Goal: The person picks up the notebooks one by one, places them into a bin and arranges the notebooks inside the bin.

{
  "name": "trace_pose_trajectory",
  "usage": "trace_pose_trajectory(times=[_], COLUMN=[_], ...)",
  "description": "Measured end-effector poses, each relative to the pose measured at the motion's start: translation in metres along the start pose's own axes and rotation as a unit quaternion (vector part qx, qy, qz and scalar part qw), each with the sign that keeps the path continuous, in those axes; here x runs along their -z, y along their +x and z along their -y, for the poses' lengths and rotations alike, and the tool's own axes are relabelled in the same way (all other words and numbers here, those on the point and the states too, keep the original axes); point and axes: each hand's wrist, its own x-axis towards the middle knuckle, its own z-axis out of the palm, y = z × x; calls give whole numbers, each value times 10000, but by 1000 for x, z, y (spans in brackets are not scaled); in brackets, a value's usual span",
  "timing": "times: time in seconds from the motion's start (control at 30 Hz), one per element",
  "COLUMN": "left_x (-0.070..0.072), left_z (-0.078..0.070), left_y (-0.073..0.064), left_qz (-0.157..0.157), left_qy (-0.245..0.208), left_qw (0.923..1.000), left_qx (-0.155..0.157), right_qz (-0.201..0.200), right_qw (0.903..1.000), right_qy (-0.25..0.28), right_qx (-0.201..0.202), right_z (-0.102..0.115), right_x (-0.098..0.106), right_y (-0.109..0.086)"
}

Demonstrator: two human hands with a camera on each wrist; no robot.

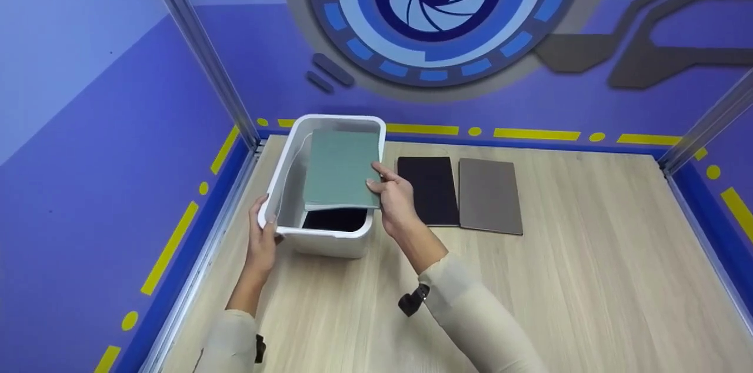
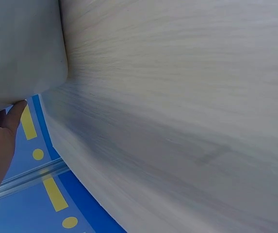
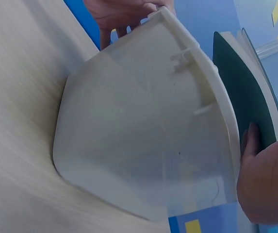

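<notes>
A green notebook is in my right hand, pinched at its right edge with the thumb on the cover. The notebook hovers over the mouth of a white plastic bin; the right wrist view shows its page edges, slightly parted. My left hand grips the bin's rim at the near left corner, and its fingers show against the bin in the left wrist view. Inside the bin, below the green notebook, lies a black flat item, partly hidden.
To the bin's right, a black notebook and a grey-brown notebook lie side by side on the wooden table. Blue printed walls enclose the table at the back and sides.
</notes>
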Motion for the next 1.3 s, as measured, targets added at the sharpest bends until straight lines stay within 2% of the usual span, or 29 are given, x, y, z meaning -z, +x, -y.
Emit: trace_pose_trajectory(times=[0.27,0.47,0.73,1.0,1.13,1.3], left_x=[-3,-6,-2,-3,-2,-3], left_z=[-2,-3,-3,-1,-1,1], left_y=[-1,0,-4,-1,-1,0], left_qz=[-86,-70,-9,-30,11,-44], left_qy=[1,80,78,15,-53,-73], left_qw=[9999,9999,9998,10000,10000,9997], left_qx=[133,81,171,75,33,-212], right_qz=[29,-125,-38,-196,-79,201], right_qw=[9997,9989,9988,9985,9980,9963], right_qy=[-235,-401,-458,-480,-606,-796], right_qx=[117,219,137,148,178,234], right_z=[-3,-3,-2,-3,-4,-5], right_x=[-19,-22,-25,-27,-27,-25], right_y=[-3,1,10,15,15,14])
